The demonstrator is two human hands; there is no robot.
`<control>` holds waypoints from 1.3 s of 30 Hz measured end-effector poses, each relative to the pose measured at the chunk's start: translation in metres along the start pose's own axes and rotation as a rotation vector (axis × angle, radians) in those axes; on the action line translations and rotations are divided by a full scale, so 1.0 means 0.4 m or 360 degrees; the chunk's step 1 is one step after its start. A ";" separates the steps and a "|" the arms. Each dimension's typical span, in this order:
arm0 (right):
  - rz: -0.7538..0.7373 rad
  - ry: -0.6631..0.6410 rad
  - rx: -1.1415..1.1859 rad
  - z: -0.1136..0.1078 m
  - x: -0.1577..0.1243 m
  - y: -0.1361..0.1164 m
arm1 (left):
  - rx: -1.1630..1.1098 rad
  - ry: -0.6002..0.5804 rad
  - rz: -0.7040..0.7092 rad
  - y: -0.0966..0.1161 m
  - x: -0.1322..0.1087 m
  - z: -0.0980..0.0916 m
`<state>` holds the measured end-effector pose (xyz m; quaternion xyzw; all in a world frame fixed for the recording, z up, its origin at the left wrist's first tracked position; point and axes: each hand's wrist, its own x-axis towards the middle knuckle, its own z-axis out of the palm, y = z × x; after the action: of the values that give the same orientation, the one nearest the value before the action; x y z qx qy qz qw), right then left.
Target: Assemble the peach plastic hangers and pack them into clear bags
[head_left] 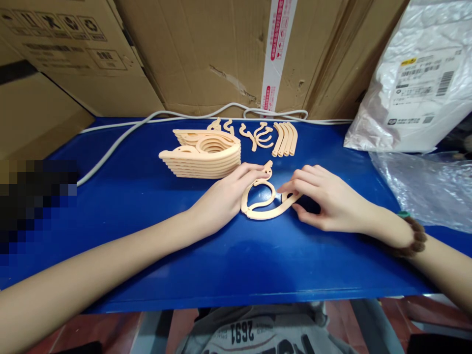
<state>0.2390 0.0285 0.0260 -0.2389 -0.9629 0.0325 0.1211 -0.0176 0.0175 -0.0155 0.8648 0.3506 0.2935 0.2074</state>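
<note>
A peach plastic folding hanger lies on the blue table in front of me, its curved arms forming a loop. My left hand rests along its left side, fingertips closed on the upper part near the small hook piece. At the right end, my right hand grips the curved arm between thumb and fingers. Just beyond my left hand stands a neat stack of matching folded hangers. Loose curved hook pieces and several straight-ended arm pieces lie farther back.
Cardboard boxes wall off the back of the blue table. A white cable runs along the rear. To the right are a white shipping bag and clear plastic film. A blurred dark object sits at left.
</note>
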 end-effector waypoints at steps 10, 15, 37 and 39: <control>0.0081 -0.0013 -0.0079 -0.012 -0.002 0.021 | 0.0039 -0.0011 -0.0014 0.003 0.000 0.001; 0.0098 -0.0005 -0.0108 -0.016 -0.001 0.021 | 0.0072 -0.0038 -0.0026 -0.001 0.000 0.000; 0.0178 0.0158 -0.0196 -0.009 -0.005 0.015 | 0.0261 -0.0110 0.0031 0.029 0.001 -0.007; 0.0153 0.0134 -0.0227 -0.008 -0.005 0.014 | 0.0282 -0.0103 0.0054 0.031 0.002 -0.006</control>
<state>0.2441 0.0327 0.0281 -0.2942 -0.9442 -0.0403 0.1423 -0.0128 0.0100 -0.0063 0.8946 0.3535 0.2368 0.1365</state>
